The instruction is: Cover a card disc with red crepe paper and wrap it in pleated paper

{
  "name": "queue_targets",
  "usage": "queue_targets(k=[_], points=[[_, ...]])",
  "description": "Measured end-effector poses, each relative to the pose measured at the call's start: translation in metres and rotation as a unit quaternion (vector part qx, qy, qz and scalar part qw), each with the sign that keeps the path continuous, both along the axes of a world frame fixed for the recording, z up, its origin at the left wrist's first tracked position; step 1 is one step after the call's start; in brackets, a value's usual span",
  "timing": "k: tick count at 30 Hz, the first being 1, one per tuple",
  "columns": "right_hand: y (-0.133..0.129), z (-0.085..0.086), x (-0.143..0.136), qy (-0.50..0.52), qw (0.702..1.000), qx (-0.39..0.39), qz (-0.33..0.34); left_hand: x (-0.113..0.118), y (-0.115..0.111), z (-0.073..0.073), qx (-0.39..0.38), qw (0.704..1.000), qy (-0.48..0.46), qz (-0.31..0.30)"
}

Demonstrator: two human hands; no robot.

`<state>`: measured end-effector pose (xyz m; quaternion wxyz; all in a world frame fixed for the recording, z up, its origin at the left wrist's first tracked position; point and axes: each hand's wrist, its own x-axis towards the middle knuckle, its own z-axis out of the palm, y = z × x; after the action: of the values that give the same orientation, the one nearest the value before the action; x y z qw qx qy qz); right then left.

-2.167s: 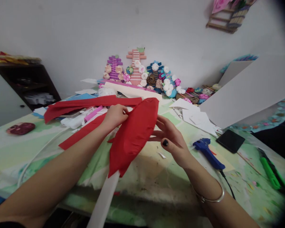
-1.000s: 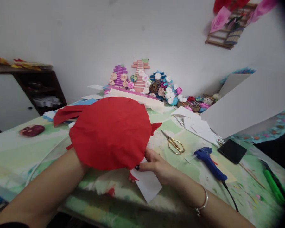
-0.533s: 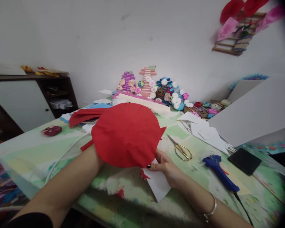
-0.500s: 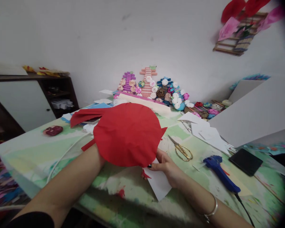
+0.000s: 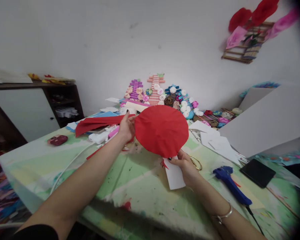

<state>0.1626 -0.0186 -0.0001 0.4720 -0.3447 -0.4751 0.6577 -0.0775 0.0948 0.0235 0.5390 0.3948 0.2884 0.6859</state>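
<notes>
R hand [image 5: 187,166] pinches white card strip [image 5: 175,177] at wrinkled red disc [image 5: 162,130]'s lower edge, prob. for support; L hand [image 5: 126,129] by L rim, can't tell if gripping.

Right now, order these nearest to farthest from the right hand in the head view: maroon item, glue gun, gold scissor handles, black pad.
1. Gold scissor handles, just beside the right hand.
2. Glue gun, right side.
3. Black pad, farther right.
4. Maroon item, far left.
</notes>
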Motion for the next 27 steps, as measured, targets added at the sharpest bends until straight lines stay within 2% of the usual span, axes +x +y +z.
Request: queue_targets(k=[5, 15, 22, 27], points=[[0.003, 0.0, 0.004, 0.002, 1.0, 0.007, -0.015, 0.007, -0.005, 0.003, 0.024, 0.997, 0.016, 0.069], [0.003, -0.005, 0.004, 0.018, 0.999, 0.026, -0.009, 0.006, -0.004, 0.003, -0.008, 0.996, 0.021, 0.09], [0.004, -0.005, 0.004, 0.019, 1.0, 0.019, -0.004, 0.007, -0.004, 0.003, 0.035, 0.99, 0.061, 0.119], [0.002, -0.004, 0.003, 0.026, 0.999, 0.025, -0.019, 0.014, -0.001, -0.003, 0.059, 0.992, 0.041, 0.107]])
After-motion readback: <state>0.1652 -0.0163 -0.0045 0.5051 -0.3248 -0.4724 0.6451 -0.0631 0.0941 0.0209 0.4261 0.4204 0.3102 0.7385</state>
